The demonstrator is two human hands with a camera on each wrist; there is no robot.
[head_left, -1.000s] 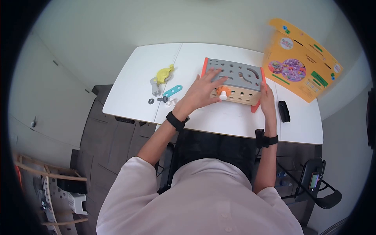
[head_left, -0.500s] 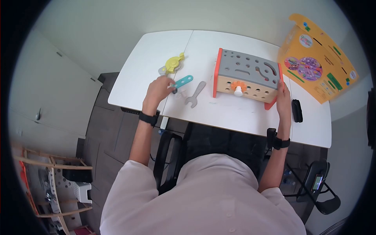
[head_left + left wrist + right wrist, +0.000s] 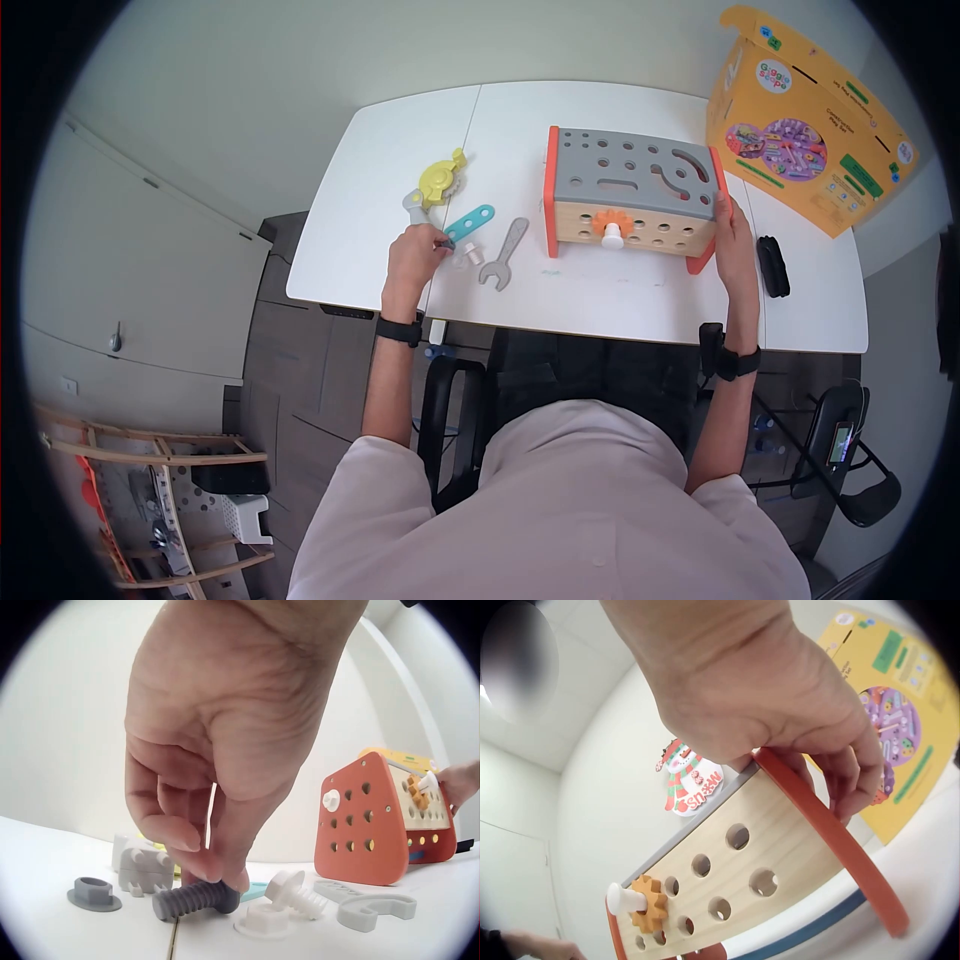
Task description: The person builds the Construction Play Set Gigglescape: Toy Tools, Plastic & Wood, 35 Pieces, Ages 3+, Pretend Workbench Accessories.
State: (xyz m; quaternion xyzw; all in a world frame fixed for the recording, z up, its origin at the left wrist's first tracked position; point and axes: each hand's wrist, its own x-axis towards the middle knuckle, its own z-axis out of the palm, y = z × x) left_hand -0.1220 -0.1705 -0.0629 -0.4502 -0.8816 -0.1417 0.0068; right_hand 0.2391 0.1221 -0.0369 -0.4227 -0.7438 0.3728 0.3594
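Observation:
My left hand (image 3: 413, 262) pinches a dark grey toy bolt (image 3: 187, 900) near its head, low over the white table. Beside the bolt lie a grey nut (image 3: 94, 894), a white bolt (image 3: 298, 894) and a white nut (image 3: 262, 921). A teal strip with holes (image 3: 472, 222) and a grey wrench (image 3: 506, 255) are just right of that hand. On the right, my right hand (image 3: 736, 250) grips the red side panel (image 3: 832, 832) of a toy workbench (image 3: 640, 168). From the bench's front sticks a white bolt (image 3: 625, 899) through an orange gear (image 3: 651, 906).
Farther back on the left lies a yellow toy piece (image 3: 438, 183) with grey parts. An orange-yellow box (image 3: 820, 130) stands behind the bench at the right. A black case (image 3: 773, 267) lies near the right hand.
My left hand has left the gear on the bench's front and moved left to the loose parts, where it now pinches the grey bolt. The right hand keeps its grip on the bench.

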